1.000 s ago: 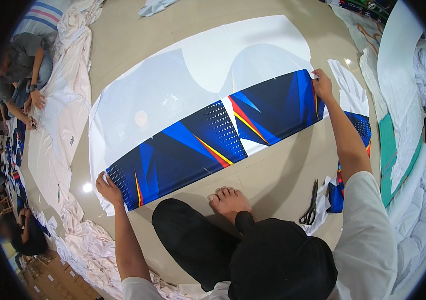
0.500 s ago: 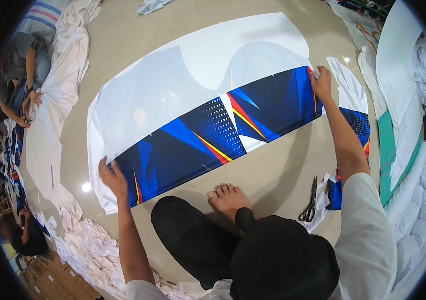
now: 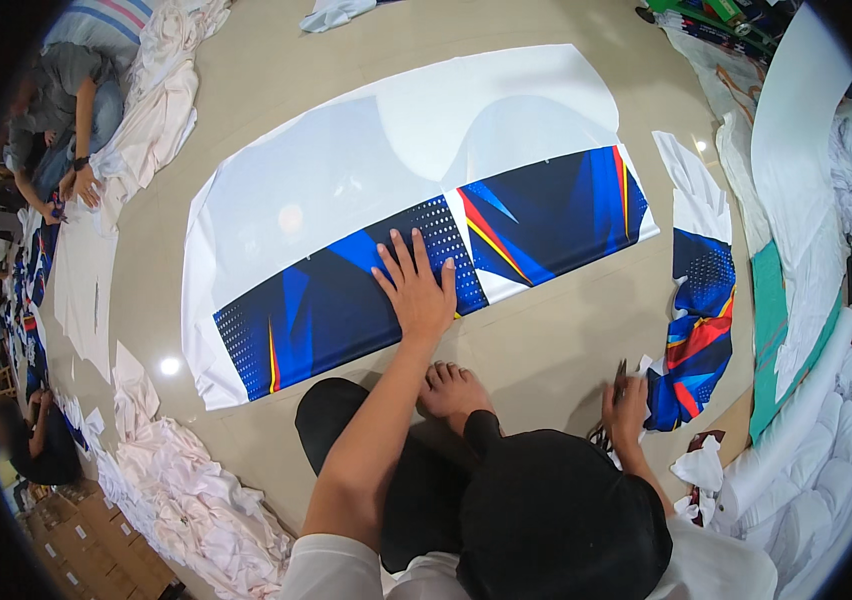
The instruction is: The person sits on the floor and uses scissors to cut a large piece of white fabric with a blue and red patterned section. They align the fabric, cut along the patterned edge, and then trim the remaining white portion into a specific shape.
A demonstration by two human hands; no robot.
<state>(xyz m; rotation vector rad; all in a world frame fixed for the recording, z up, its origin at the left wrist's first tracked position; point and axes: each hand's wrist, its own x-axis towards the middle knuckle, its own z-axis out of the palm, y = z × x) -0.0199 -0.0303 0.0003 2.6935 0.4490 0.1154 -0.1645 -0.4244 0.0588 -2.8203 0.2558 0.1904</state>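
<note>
The left hand (image 3: 418, 298), fingers spread, overlaps patterned cloth (image 3: 341, 318); the right hand (image 3: 630, 412) partly obscures scissors (image 3: 620, 371), finger grip unclear.

Scissors (image 3: 620, 369): partly hidden behind the person's right hand (image 3: 628, 403); whether gripped, unclear.
Patterned cloth (image 3: 341, 315): covered where the left hand (image 3: 420, 295) lies flat on it.
White left sleeve (image 3: 331, 570): below that hand, cut off by the lower edge.
</note>
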